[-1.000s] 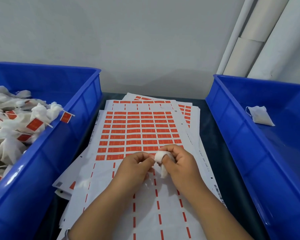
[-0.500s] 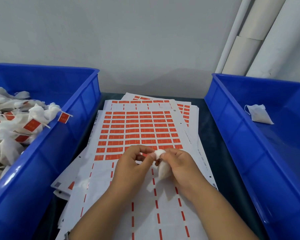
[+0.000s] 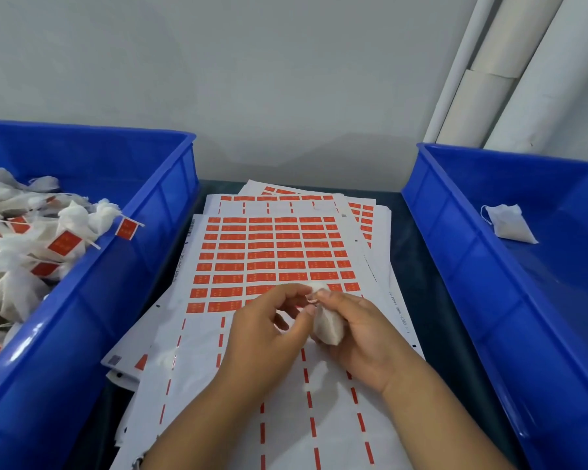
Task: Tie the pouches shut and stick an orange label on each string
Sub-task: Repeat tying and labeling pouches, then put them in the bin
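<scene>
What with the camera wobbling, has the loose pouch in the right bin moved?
No. The loose pouch keeps its spot beside the right bin's left wall.

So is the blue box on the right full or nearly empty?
Nearly empty: the right box shows just one white pouch lying on its bare blue floor.

Blue bins [image 3: 123, 266] [image 3: 455, 266] flank sides; label sheets [image 3: 272, 252] open between.
</scene>
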A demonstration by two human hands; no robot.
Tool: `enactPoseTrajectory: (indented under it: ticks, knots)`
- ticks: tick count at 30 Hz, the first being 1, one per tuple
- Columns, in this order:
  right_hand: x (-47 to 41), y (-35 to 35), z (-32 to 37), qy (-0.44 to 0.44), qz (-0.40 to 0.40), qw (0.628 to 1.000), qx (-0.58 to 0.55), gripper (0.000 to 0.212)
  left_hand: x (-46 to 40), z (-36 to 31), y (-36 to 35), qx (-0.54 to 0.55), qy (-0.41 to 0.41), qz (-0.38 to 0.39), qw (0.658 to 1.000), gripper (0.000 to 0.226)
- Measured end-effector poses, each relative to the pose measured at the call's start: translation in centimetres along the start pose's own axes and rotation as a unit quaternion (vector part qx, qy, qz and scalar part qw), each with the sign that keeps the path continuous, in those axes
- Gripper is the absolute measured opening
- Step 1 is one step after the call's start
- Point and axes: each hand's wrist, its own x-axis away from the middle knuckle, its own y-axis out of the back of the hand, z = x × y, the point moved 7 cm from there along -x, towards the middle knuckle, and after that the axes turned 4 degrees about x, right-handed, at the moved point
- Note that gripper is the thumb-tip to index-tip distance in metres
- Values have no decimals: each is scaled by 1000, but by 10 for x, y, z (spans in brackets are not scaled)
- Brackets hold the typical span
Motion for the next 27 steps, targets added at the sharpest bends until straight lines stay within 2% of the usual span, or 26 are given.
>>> enactPoseTrajectory:
  ticks: [2, 4, 7, 10, 14, 17, 19, 23, 27]
  knots:
    - [0, 1, 0, 1, 5, 1000, -12, 22, 0, -3, -1, -30, -26, 9, 999, 32]
    - [0, 2, 0, 3, -1, 1000, 0, 21, -2, 1, 3, -51, -16, -12, 999, 21]
    - [-2, 2, -5, -2, -4, 1000, 7, 34, -5, 8, 6, -66, 21, -6, 998, 11]
    - [-3, 6, -7, -14, -27, 1000, 6, 21, -5, 16, -2, -82, 48, 33, 995, 25]
    - [-3, 12, -2, -12, -61, 998, 10, 16, -8, 20, -4, -113, 72, 41, 990, 22]
    - [-3, 14, -3, -23, -68, 997, 35, 12, -14, 18, 7, -134, 66, 9, 989, 16]
    - [-2, 11, -5, -42, -49, 995, 70, 16, -18, 18, 20, -152, 59, -34, 986, 15]
    - [4, -8, -9, -85, 56, 989, 110, 28, -19, 19, 38, -165, 47, -108, 979, 14]
    - [11, -15, -8, -70, 112, 973, 188, 31, -19, 18, 41, -153, 37, -116, 981, 15]
